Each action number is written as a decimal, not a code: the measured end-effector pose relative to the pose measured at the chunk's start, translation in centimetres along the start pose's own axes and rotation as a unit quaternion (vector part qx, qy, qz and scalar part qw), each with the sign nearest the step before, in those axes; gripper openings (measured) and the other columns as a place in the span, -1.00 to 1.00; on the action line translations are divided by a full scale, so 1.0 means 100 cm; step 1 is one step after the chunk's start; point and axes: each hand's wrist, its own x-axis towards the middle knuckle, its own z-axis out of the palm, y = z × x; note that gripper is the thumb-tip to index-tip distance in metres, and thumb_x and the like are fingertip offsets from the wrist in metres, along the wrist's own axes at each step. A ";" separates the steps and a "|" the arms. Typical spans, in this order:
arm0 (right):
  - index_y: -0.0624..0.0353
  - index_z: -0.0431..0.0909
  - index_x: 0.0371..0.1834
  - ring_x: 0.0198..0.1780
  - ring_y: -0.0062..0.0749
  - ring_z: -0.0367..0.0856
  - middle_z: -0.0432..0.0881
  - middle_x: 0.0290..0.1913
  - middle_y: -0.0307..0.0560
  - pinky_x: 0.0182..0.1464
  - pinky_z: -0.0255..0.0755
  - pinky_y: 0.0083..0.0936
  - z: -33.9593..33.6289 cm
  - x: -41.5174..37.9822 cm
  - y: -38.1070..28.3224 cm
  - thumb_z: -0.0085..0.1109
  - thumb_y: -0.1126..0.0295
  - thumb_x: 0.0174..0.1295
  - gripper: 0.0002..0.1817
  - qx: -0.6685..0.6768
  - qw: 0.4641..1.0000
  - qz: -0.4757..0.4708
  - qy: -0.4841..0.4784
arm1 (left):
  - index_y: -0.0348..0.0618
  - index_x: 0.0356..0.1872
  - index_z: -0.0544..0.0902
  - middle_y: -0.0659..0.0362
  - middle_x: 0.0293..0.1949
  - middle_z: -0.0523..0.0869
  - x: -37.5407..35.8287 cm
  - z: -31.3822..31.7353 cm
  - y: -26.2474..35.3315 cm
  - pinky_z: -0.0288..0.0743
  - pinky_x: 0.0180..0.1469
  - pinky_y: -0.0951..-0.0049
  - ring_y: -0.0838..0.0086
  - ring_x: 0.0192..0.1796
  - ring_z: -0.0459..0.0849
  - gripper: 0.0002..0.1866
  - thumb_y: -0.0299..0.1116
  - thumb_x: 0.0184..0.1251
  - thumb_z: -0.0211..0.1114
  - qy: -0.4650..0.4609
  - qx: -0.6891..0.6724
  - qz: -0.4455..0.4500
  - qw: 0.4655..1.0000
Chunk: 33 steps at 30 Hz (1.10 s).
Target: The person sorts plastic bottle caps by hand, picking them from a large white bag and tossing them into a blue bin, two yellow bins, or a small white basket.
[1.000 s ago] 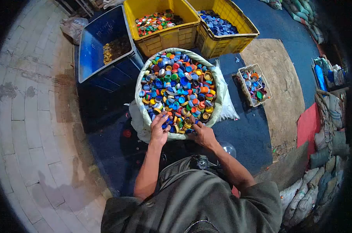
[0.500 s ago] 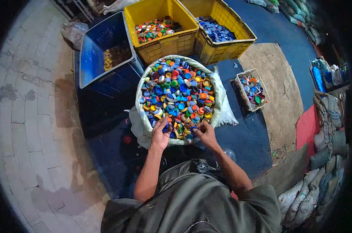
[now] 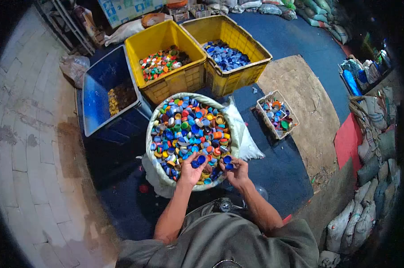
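A round white sack (image 3: 245, 134) stands in front of me, its mouth folded open, filled with mixed plastic bottle caps (image 3: 184, 127) of many colours. Over its near edge, my left hand (image 3: 190, 173) is palm up, with dark blue bottle caps (image 3: 197, 162) held in its curled fingers. Across a small gap, my right hand (image 3: 239, 174) pinches dark blue bottle caps (image 3: 228, 163) at its fingertips. Both hands are just above the loose caps, close to the rim.
Beyond the sack stand a blue bin (image 3: 91, 105) with yellowish caps, a yellow bin (image 3: 153, 91) with mixed caps and another yellow bin (image 3: 237, 80) with blue caps. A small white basket (image 3: 266, 120) of pieces sits right. Filled sacks (image 3: 353, 223) line the right side.
The view has tilted up, so bins and sack appear lower and further left. Both hands have turned, and more blue caps now show in them.
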 end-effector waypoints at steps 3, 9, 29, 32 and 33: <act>0.42 0.39 -0.17 -0.34 -0.16 0.53 0.52 -0.28 0.10 -0.21 0.51 -0.44 0.011 0.011 -0.017 -0.10 0.45 -0.06 -0.65 0.032 0.999 -0.029 0.015 | -0.30 -0.18 0.50 0.01 -0.16 0.59 0.031 0.019 -0.003 0.39 0.19 0.03 0.17 0.02 0.55 -0.72 -0.24 0.32 0.18 0.010 -0.025 -0.034 0.999; 0.39 0.38 -0.18 -0.07 -0.06 0.51 0.49 -0.15 0.14 0.09 0.41 -0.09 0.112 0.092 -0.130 -0.12 0.40 0.03 -0.68 0.057 0.975 -0.169 -0.132 | -0.33 0.20 0.23 -0.16 0.29 0.19 0.151 0.187 0.032 0.11 0.36 -0.03 0.00 0.25 0.27 -0.23 0.09 0.19 0.24 -0.163 -0.095 -0.092 0.978; 0.26 0.38 0.13 -0.09 -0.43 0.56 0.59 -0.06 -0.04 -0.05 0.44 -0.49 -0.016 0.060 -0.037 0.17 0.44 0.15 -0.55 -0.522 0.770 -0.359 0.084 | -0.10 -0.15 0.56 0.30 -0.28 0.64 0.037 -0.040 0.096 0.34 -0.30 0.61 0.65 -0.33 0.51 -0.81 -0.32 0.26 0.27 0.170 0.240 0.293 0.910; 0.23 0.45 0.04 -0.23 -0.42 0.58 0.62 -0.25 -0.09 -0.14 0.46 -0.50 -0.019 0.056 -0.013 0.22 0.48 0.10 -0.61 -0.613 0.681 -0.397 0.056 | -0.21 -0.09 0.49 0.25 -0.30 0.61 0.018 -0.077 0.071 0.39 -0.24 0.59 0.62 -0.31 0.53 -0.71 -0.40 0.20 0.32 0.213 0.321 0.311 0.869; 0.22 0.46 0.01 -0.25 -0.38 0.58 0.62 -0.27 -0.07 -0.15 0.46 -0.47 -0.019 0.057 -0.005 0.24 0.48 0.08 -0.62 -0.643 0.639 -0.421 0.033 | -0.24 -0.07 0.47 0.23 -0.31 0.61 0.014 -0.084 0.060 0.42 -0.21 0.57 0.59 -0.29 0.55 -0.69 -0.42 0.20 0.33 0.222 0.339 0.331 0.852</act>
